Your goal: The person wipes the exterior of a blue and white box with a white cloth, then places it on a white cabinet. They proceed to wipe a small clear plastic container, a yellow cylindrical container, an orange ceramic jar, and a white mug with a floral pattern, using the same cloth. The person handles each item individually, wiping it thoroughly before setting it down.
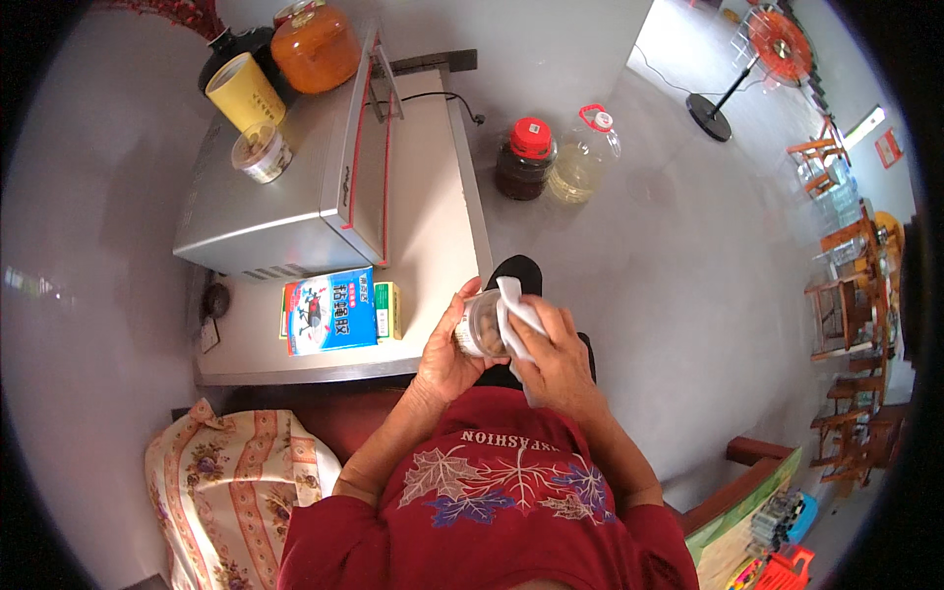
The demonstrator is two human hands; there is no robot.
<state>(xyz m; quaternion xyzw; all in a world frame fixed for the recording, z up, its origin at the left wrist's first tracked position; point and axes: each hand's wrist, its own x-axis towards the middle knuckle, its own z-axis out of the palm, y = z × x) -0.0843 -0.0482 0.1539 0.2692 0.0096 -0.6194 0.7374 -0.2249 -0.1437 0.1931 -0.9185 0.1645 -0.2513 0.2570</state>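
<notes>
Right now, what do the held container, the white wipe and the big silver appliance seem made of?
Container: likely clear plastic, glossy; contents show through, though glass isn't ruled out.
White wipe: tissue or thin cloth, matte; soft creases under the right hand.
Silver appliance: probably sheet metal, satin; smooth grey panels, soft sheen, slots along one side.

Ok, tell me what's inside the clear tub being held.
Brownish lumps show through the clear tub, their kind unclear. The left grip and the white tissue under the right grip cover parts, hiding whatever lies behind.
</notes>
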